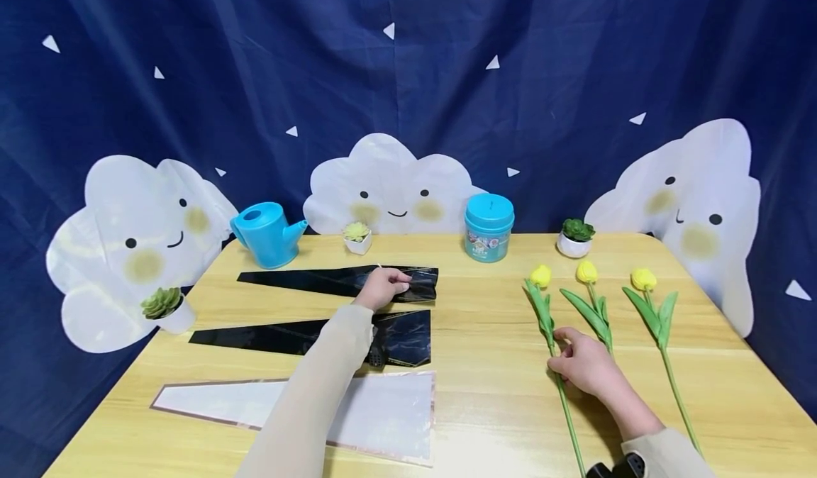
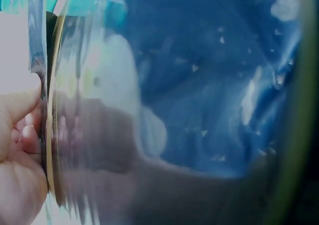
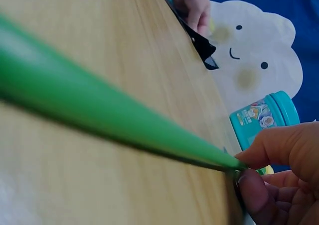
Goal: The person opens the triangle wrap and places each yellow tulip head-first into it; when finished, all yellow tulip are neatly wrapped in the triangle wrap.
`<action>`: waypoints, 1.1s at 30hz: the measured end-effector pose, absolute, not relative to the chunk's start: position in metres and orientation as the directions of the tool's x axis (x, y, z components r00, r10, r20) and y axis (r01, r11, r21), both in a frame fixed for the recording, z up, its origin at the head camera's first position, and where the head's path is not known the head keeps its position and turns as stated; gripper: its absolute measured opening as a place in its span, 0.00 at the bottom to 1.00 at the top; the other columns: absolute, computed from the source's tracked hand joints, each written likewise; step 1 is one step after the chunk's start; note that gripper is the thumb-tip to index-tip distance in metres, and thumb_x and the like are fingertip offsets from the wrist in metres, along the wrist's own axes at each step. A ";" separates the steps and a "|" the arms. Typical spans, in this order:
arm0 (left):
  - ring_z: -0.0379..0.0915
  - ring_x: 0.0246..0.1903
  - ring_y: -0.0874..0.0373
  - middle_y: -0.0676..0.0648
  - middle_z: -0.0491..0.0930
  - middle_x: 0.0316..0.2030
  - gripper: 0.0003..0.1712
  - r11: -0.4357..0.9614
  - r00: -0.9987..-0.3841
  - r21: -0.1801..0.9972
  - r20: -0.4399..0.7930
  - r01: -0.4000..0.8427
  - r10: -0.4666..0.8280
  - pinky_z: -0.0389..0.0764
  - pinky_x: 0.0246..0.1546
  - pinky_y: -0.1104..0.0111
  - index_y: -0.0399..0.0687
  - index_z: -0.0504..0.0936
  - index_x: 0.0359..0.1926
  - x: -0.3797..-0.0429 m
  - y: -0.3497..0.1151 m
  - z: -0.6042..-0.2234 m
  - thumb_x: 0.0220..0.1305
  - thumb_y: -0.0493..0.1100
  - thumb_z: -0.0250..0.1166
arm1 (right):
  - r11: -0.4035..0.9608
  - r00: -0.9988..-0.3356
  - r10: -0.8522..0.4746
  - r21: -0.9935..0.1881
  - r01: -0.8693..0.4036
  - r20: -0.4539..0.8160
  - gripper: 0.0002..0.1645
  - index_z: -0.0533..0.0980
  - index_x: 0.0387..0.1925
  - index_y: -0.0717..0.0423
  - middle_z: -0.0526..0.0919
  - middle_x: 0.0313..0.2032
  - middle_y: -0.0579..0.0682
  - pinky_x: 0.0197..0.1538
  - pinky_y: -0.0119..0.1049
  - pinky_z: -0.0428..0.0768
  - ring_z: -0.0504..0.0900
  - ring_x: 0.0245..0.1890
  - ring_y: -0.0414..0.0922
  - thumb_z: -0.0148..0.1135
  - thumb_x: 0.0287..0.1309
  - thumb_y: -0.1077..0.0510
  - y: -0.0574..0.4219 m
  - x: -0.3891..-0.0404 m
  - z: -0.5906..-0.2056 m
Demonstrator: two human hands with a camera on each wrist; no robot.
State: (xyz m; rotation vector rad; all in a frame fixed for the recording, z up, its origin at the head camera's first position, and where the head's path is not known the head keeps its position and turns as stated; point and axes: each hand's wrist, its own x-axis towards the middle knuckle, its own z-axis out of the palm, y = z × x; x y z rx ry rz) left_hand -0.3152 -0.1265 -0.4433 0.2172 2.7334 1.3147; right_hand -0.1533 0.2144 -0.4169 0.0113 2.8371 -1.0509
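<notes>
Tulip stem (image 3: 99, 103) pinched in R hand (image 1: 586, 364), L hand (image 1: 384, 286) pinching blk wrapper (image 1: 319, 279) nr wide end.

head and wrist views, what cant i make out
Middle tulip, head view: lower stem hidden behind right hand.
Left tulip, head view: stem end cut by bottom edge.
White wrapper, head view: middle hidden by left sleeve.
Jar, head view: lettering too small.
Left hand, left wrist view: partly cut by left edge.

The wooden worktop (image 1: 488, 364) bears two black sheets (image 1: 268, 334) and a white sheet (image 1: 389, 407) left, three yellow tulips (image 1: 598, 311) right. A watering can (image 1: 268, 237), tub (image 1: 488, 228) and potted plants (image 1: 575, 240) line its far and left edges.
</notes>
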 end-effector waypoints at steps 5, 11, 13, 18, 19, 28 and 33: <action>0.75 0.48 0.51 0.46 0.81 0.47 0.10 0.592 -0.989 0.806 -0.072 0.018 0.128 0.75 0.48 0.60 0.46 0.85 0.42 -0.314 -0.125 -0.441 0.59 0.39 0.64 | 0.724 -0.991 -0.013 -0.685 0.085 -0.136 0.33 0.64 0.56 0.74 0.75 0.25 0.51 0.22 0.36 0.73 0.75 0.19 0.42 0.58 0.48 0.64 0.217 -0.152 -0.419; 0.76 0.44 0.52 0.47 0.81 0.44 0.08 0.576 -0.991 0.817 -0.092 -0.021 0.094 0.76 0.44 0.61 0.48 0.86 0.39 -0.314 -0.124 -0.444 0.59 0.38 0.64 | 0.641 -0.994 -0.006 -0.763 0.082 -0.111 0.32 0.62 0.56 0.76 0.76 0.23 0.51 0.23 0.34 0.76 0.76 0.19 0.42 0.58 0.50 0.66 0.221 -0.151 -0.419; 0.76 0.41 0.53 0.47 0.82 0.42 0.07 0.567 -0.993 0.824 -0.084 -0.021 0.086 0.76 0.42 0.62 0.47 0.86 0.37 -0.314 -0.124 -0.446 0.59 0.38 0.64 | 0.624 -0.996 -0.002 -0.779 0.071 -0.093 0.31 0.63 0.56 0.76 0.76 0.22 0.50 0.23 0.33 0.76 0.76 0.19 0.42 0.58 0.50 0.67 0.222 -0.151 -0.419; 0.75 0.38 0.54 0.46 0.81 0.39 0.05 0.519 -0.995 0.855 -0.063 -0.013 0.079 0.75 0.40 0.63 0.44 0.85 0.35 -0.314 -0.123 -0.448 0.60 0.37 0.63 | 0.539 -0.998 -0.001 -0.841 0.051 -0.060 0.30 0.62 0.57 0.76 0.76 0.22 0.50 0.24 0.33 0.77 0.74 0.18 0.39 0.57 0.51 0.69 0.223 -0.154 -0.418; 0.75 0.38 0.54 0.46 0.81 0.39 0.05 0.503 -0.995 0.864 -0.058 -0.010 0.080 0.75 0.40 0.63 0.43 0.85 0.35 -0.314 -0.124 -0.448 0.60 0.37 0.63 | 0.513 -0.999 -0.002 -0.857 0.039 -0.047 0.30 0.62 0.57 0.76 0.76 0.22 0.50 0.24 0.33 0.77 0.73 0.18 0.39 0.57 0.52 0.69 0.224 -0.155 -0.417; 0.71 0.35 0.55 0.44 0.79 0.39 0.05 0.418 -0.998 0.908 -0.018 0.007 0.057 0.71 0.35 0.68 0.41 0.84 0.34 -0.313 -0.128 -0.448 0.61 0.35 0.61 | 0.326 -0.995 0.050 -0.943 -0.063 0.083 0.32 0.59 0.60 0.75 0.78 0.25 0.45 0.27 0.33 0.78 0.75 0.19 0.36 0.57 0.55 0.69 0.223 -0.168 -0.413; 0.70 0.39 0.54 0.44 0.76 0.43 0.05 0.412 -0.998 0.911 -0.025 0.002 0.060 0.71 0.39 0.66 0.40 0.83 0.34 -0.313 -0.128 -0.449 0.61 0.35 0.61 | 0.214 -0.991 0.108 -0.975 -0.054 0.079 0.33 0.56 0.62 0.73 0.77 0.24 0.36 0.28 0.30 0.79 0.76 0.20 0.35 0.56 0.57 0.69 0.218 -0.173 -0.410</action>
